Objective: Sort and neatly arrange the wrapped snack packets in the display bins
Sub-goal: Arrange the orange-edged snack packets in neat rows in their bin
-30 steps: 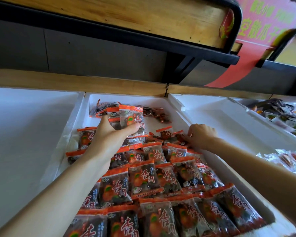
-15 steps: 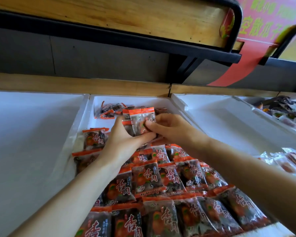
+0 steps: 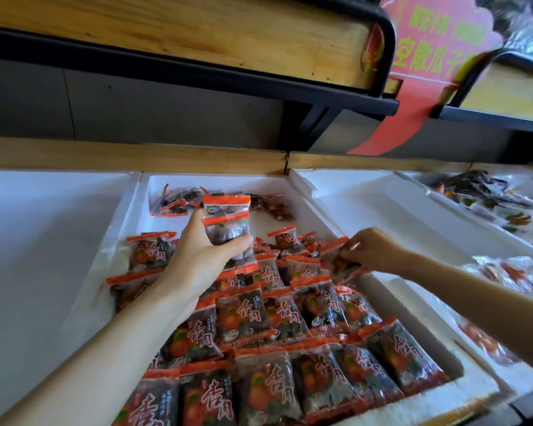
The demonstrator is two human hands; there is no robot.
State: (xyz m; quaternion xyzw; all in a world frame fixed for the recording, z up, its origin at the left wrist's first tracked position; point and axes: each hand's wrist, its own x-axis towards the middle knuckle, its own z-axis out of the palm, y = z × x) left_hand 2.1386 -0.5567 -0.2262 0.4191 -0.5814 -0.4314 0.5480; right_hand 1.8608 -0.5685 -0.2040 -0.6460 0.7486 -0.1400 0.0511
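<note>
A white foam bin (image 3: pixel 296 195) in the middle holds several orange-topped snack packets (image 3: pixel 253 315) laid in overlapping rows. My left hand (image 3: pixel 197 256) grips a small upright stack of packets (image 3: pixel 228 222) above the bin's middle, back sides facing me. My right hand (image 3: pixel 373 250) pinches a single packet (image 3: pixel 339 262) near the bin's right wall. A loose heap of packets (image 3: pixel 179 201) lies at the bin's far end.
A white foam bin (image 3: pixel 43 241) lies to the left and another white bin (image 3: pixel 382 204) to the right. Farther right, bins hold other wrapped snacks (image 3: pixel 490 195). A wooden shelf (image 3: pixel 197 35) with a black frame and a red sign (image 3: pixel 437 41) overhangs the back.
My right hand left the stack in my left hand, moved right and down, and took up a single packet by the bin's right wall. My left hand kept its stack raised.
</note>
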